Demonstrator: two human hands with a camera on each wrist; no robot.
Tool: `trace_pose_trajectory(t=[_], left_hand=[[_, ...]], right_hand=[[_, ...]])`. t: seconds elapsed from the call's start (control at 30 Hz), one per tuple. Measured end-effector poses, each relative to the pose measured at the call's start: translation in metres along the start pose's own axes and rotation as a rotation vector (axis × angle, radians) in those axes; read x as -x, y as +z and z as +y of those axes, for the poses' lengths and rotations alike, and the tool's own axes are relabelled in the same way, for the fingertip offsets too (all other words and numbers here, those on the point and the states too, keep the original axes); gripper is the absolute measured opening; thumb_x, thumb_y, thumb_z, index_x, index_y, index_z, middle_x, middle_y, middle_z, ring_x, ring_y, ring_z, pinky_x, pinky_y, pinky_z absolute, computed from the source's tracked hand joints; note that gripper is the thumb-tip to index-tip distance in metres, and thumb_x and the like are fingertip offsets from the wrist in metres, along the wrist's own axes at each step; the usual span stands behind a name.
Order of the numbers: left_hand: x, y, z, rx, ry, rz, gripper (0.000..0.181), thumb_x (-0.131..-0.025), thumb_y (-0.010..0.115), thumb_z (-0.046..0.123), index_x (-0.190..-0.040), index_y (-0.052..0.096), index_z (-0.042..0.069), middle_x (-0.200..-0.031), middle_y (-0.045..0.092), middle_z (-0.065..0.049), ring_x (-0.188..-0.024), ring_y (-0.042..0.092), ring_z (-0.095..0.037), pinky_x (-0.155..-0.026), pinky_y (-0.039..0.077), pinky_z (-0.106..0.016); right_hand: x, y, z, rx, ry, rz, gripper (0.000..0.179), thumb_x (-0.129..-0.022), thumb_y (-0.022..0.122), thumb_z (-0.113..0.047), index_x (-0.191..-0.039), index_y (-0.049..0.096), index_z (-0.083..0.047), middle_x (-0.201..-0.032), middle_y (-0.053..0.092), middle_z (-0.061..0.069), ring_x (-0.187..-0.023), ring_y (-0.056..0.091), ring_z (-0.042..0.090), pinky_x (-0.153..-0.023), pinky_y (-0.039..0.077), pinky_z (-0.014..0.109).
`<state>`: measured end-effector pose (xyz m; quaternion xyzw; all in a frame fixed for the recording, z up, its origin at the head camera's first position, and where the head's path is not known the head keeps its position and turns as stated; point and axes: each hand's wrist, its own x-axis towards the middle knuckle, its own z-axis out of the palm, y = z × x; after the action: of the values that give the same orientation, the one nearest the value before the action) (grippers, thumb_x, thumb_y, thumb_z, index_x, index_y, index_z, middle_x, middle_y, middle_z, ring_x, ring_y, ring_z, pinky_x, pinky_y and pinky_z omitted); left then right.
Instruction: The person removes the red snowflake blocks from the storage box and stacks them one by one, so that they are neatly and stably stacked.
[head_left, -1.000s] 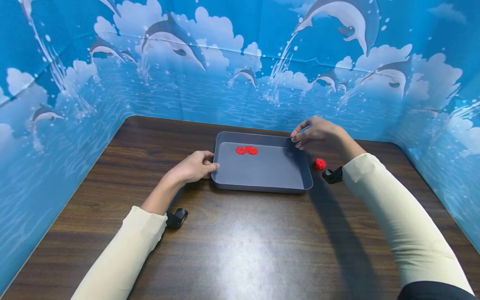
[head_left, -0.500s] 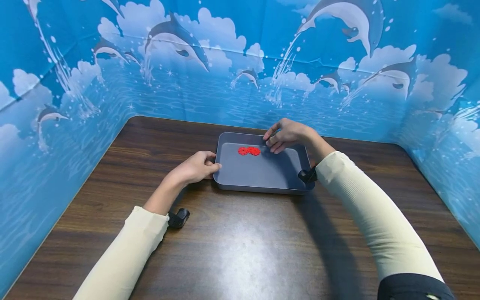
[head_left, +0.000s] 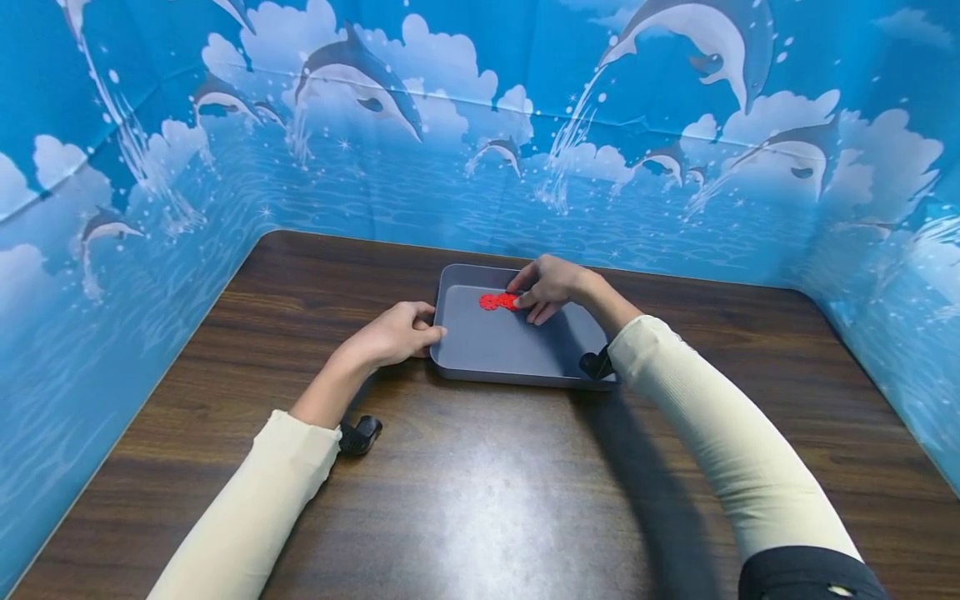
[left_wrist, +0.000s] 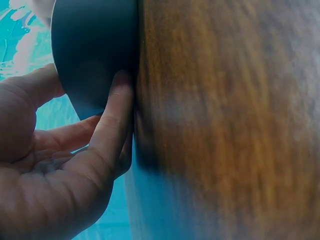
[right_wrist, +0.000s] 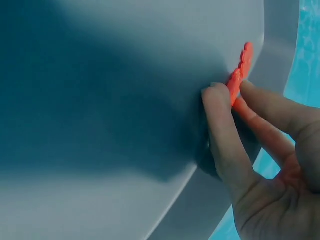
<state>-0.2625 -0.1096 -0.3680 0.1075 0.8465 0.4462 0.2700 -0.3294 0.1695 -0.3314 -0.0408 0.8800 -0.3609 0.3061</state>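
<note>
A shallow grey baking tray [head_left: 487, 348] lies on the brown table. At its left wall, my left hand [head_left: 399, 333] grips the side, with fingers around the end, as the left wrist view shows at the tray wall [left_wrist: 95, 45]. Inside the tray, towards its back, red notched discs [head_left: 489, 302] lie flat, side by side and overlapping. My right hand [head_left: 551, 287] reaches in from the right and pinches the right-hand red disc between thumb and fingertips. In the right wrist view, fingertips stand on both sides of the discs [right_wrist: 245, 60].
The wooden table [head_left: 480, 500] extends towards me and to both sides. A blue curtain [head_left: 420, 192] printed with dolphins stands right behind its back edge. Black cameras are strapped at the left wrist [head_left: 360, 435] and right wrist [head_left: 597, 364].
My right hand has moved left from the tray's back right corner to the red discs. A red piece on the table right of the tray is now hidden behind the right arm. My left hand stays put.
</note>
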Motion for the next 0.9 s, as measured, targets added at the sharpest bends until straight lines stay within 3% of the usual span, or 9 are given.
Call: trace_pose_trajectory(t=[0.13, 0.27, 0.37, 0.63, 0.9], left_hand=[[-0.0006, 0.0003, 0.0007, 0.005, 0.000, -0.003, 0.067, -0.114, 0.054, 0.020, -0.167, 0.024, -0.008, -0.097, 0.062, -0.009, -0.106, 0.068, -0.024, -0.111, 0.059, -0.047], [-0.0014, 0.0002, 0.0004, 0.009, -0.006, 0.001, 0.067, -0.114, 0.054, 0.019, -0.167, 0.025, -0.008, -0.108, 0.066, -0.015, -0.113, 0.070, -0.027, -0.111, 0.059, -0.046], [-0.0019, 0.0000, -0.0001, 0.010, -0.007, 0.006, 0.066, -0.114, 0.055, 0.019, -0.167, 0.026, -0.008, -0.115, 0.066, -0.018, -0.116, 0.070, -0.029, -0.110, 0.060, -0.046], [-0.0021, -0.0003, 0.0001, 0.023, -0.007, -0.004, 0.067, -0.114, 0.054, 0.019, -0.167, 0.024, -0.008, -0.106, 0.064, -0.013, -0.112, 0.069, -0.026, -0.112, 0.058, -0.046], [-0.0012, -0.0002, 0.0004, 0.030, -0.009, 0.003, 0.066, -0.114, 0.054, 0.018, -0.167, 0.025, -0.008, -0.113, 0.065, -0.017, -0.120, 0.069, -0.031, -0.112, 0.058, -0.046]], right_hand=[[-0.0026, 0.0062, -0.0025, 0.056, -0.007, 0.035, 0.025, -0.103, 0.072, -0.004, -0.128, 0.071, -0.001, -0.093, 0.076, 0.016, -0.070, 0.076, 0.016, -0.073, 0.070, 0.035], [-0.0040, 0.0092, -0.0037, 0.102, -0.015, 0.044, 0.015, -0.101, 0.074, -0.001, -0.116, 0.071, 0.001, -0.086, 0.073, 0.011, -0.071, 0.074, 0.016, -0.073, 0.069, 0.034], [-0.0049, 0.0099, -0.0032, 0.105, -0.018, 0.047, 0.014, -0.100, 0.074, -0.001, -0.114, 0.071, 0.001, -0.085, 0.070, 0.010, -0.074, 0.072, 0.017, -0.074, 0.069, 0.033], [-0.0063, 0.0093, -0.0010, 0.056, -0.014, 0.034, 0.015, -0.099, 0.073, 0.004, -0.113, 0.068, 0.004, -0.093, 0.065, 0.009, -0.079, 0.071, 0.016, -0.078, 0.069, 0.031], [-0.0041, 0.0082, 0.0006, 0.020, -0.032, 0.032, 0.011, -0.097, 0.073, 0.006, -0.107, 0.068, 0.005, -0.092, 0.068, 0.007, -0.080, 0.073, 0.015, -0.081, 0.069, 0.031]])
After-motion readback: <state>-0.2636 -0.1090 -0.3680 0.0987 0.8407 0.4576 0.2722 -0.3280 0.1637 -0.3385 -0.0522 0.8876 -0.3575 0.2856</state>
